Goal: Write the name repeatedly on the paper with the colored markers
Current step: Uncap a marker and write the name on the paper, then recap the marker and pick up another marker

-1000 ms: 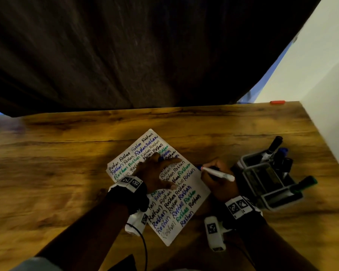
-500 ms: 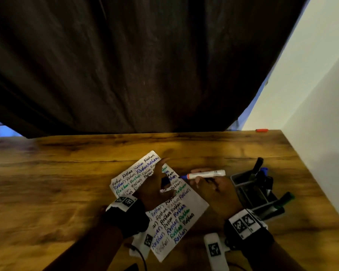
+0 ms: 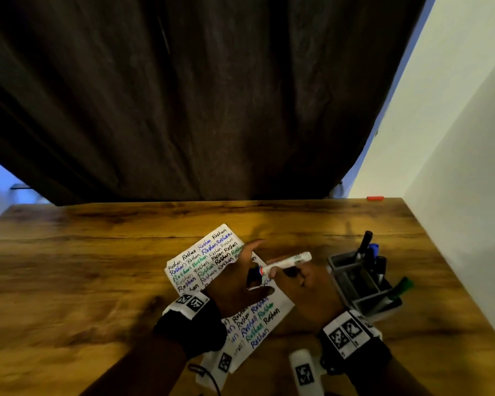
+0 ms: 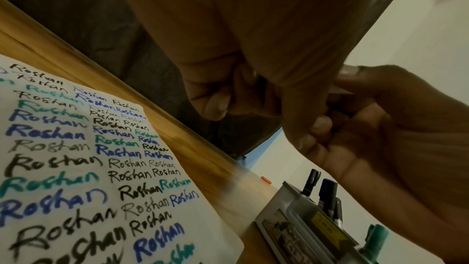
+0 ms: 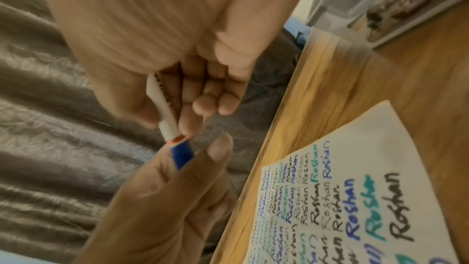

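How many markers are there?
5. White marker between left hand and right hand; black marker, blue marker, dark marker, green marker in the grey holder. More may be hidden.

white paper sheet (image 3: 212, 261): black, blue, teal names | white marker barrel (image 3: 286, 262): orange band, blue cap | brown woodgrain table (image 3: 83, 267)

My table (image 3: 83, 267) is brown wood with dark grain lines, and it looks smooth. The paper (image 3: 189, 261) is white and matt, and my marker (image 3: 286, 262) is smooth white plastic with a blue end. The curtain (image 3: 183, 95) is dark wrinkly cloth, and the grey holder (image 3: 352, 284) looks like plastic.
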